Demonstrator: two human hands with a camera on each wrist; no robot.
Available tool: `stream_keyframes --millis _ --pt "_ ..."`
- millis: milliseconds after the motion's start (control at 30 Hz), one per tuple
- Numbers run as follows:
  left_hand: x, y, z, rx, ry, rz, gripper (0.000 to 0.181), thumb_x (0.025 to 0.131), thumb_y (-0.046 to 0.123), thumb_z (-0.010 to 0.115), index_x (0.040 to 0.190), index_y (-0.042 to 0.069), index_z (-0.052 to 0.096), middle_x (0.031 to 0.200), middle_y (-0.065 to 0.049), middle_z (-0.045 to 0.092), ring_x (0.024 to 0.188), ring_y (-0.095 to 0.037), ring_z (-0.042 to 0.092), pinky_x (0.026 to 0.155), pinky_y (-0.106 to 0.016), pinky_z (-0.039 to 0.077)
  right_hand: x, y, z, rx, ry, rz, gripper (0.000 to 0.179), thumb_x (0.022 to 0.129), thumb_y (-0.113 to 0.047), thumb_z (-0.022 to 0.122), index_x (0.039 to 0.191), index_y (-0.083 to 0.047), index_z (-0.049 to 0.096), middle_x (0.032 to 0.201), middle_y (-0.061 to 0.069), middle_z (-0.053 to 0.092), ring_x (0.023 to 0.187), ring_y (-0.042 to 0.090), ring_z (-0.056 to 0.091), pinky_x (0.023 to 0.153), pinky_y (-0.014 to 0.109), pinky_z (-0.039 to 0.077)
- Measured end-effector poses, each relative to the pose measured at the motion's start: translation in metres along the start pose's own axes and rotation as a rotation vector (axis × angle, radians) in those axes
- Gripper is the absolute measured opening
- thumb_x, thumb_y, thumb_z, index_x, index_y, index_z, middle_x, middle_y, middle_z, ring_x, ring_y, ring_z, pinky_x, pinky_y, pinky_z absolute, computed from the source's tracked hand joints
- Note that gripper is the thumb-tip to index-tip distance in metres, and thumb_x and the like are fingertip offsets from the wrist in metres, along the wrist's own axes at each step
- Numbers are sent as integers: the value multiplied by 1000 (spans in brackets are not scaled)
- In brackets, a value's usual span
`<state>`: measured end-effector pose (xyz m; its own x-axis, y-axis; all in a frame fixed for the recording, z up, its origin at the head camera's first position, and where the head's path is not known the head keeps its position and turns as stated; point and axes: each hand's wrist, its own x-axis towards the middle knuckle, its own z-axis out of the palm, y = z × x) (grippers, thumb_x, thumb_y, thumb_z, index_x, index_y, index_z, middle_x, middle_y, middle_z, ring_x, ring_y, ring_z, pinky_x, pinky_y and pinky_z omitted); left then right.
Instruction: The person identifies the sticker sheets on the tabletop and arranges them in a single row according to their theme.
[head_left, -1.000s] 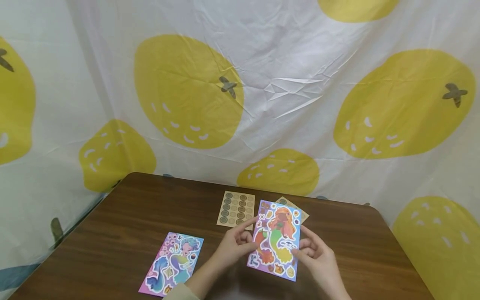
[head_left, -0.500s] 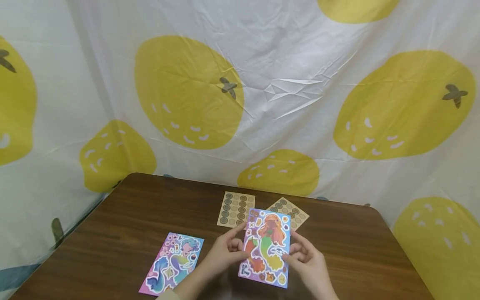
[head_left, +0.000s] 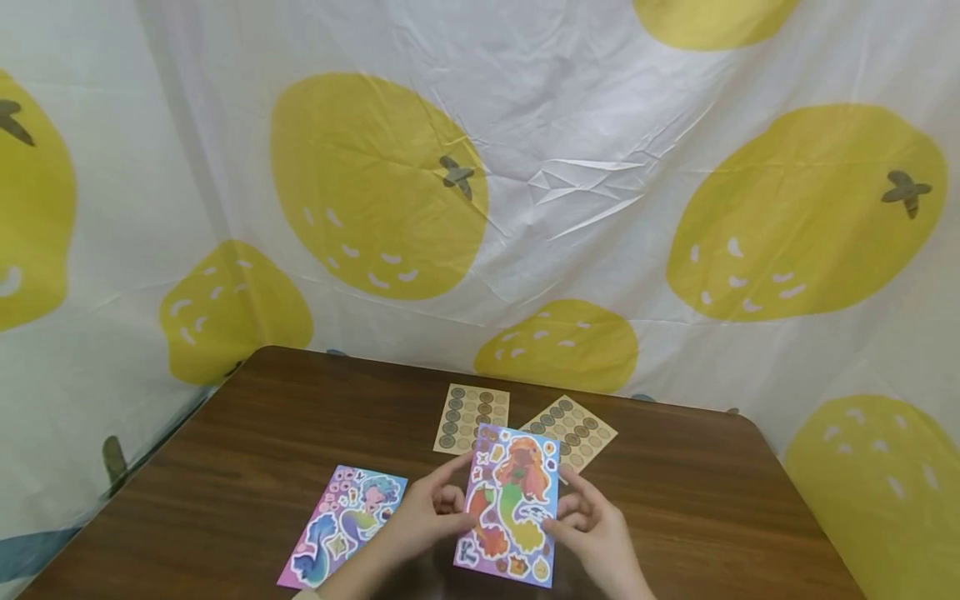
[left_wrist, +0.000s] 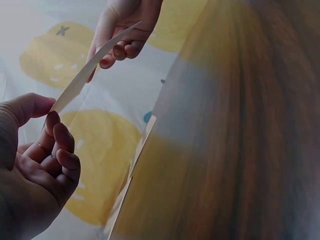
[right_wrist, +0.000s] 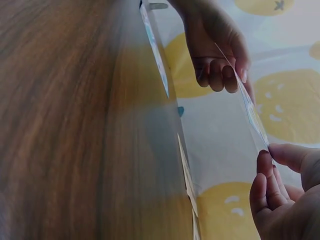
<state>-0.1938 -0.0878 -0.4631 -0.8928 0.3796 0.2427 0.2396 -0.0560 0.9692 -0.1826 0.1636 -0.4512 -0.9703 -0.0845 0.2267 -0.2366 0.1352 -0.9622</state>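
A sheet of mermaid stickers (head_left: 513, 500) is held raised above the near part of the desk (head_left: 697, 483), its far end covering parts of two tan sheets. The hands grip its opposite edges: the left hand (head_left: 427, 510) pinches the left edge between thumb and forefinger, the right hand (head_left: 592, 529) the right edge likewise, the remaining fingers of both curled in. The wrist views show the sheet slightly bowed. To the near left, a blue-haired mermaid sheet (head_left: 341, 525) lies flat, partly behind the left forearm. Farther off lie the left tan sheet (head_left: 468, 412), nearly square to the desk, and the right tan sheet (head_left: 573, 429), turned askew just beside it; both bear rows of dark and pale discs, whose markings are too small to read. The desk is dark brown, wood-grained and round-cornered. Beyond it hangs a creased white cloth (head_left: 570, 83) printed with large yellow lemons (head_left: 378, 183).
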Motion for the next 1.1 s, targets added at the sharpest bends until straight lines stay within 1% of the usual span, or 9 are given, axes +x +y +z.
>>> stream_keyframes --millis 100,233,367,500,600,767,867,1000,1100 --pt "-4 -1 -5 33 -14 10 80 80 -3 70 149 3 29 66 -1 56 57 -6 51 58 -18 46 0 1 3 3 -28 14 71 70 12 74 136 6 46 80 12 62 61 12 61 64 25 55" --pt "-7 -1 -11 70 -12 -4 75 84 3 70 148 4 32 66 0 59 57 -5 49 55 -17 42 0 3 7 4 -64 51 74 71 10 75 138 5 44 81 13 61 61 12 60 63 26 55" --pt "-11 -2 -17 116 8 -18 70 85 5 69 146 4 36 67 0 60 57 -6 48 56 -19 42 0 4 11 0 -103 106 76 72 8 75 140 5 41 83 14 60 60 12 59 64 29 56" --pt "-15 -4 -22 144 18 -21 69 83 4 69 144 0 37 67 -2 61 56 -6 48 54 -20 43 -1 6 15 -5 -140 149 78 73 5 76 141 6 38 84 12 60 58 12 59 63 33 57" --pt "-18 -7 -25 134 14 -30 72 82 2 70 145 -2 35 67 -5 61 54 -6 47 52 -19 41 -2 8 19 -2 -161 163 78 73 3 76 141 8 37 84 11 60 58 12 60 61 33 57" --pt "-24 -9 -29 172 -1 -59 76 80 4 71 146 0 34 65 -1 60 54 -5 47 54 -20 43 -4 14 23 6 -196 171 78 74 2 76 140 9 36 82 9 59 56 13 60 55 34 56" --pt "-27 -10 -31 195 -12 -64 77 79 4 72 146 0 34 64 1 59 53 -4 48 53 -20 44 -5 16 27 -2 -214 169 79 74 2 77 140 10 35 82 8 59 56 15 61 53 36 56" --pt "-31 -12 -34 211 -24 -63 79 78 4 72 146 -3 32 64 1 59 51 -5 49 49 -21 46 -5 16 30 -6 -226 176 79 74 1 77 140 10 35 82 8 59 57 17 62 53 37 56" --pt "-32 -14 -36 222 -30 -83 79 79 5 73 146 -3 32 63 1 60 50 -5 50 48 -22 48 -6 16 33 -6 -227 177 78 75 1 76 139 11 35 81 8 59 55 18 62 52 37 56"
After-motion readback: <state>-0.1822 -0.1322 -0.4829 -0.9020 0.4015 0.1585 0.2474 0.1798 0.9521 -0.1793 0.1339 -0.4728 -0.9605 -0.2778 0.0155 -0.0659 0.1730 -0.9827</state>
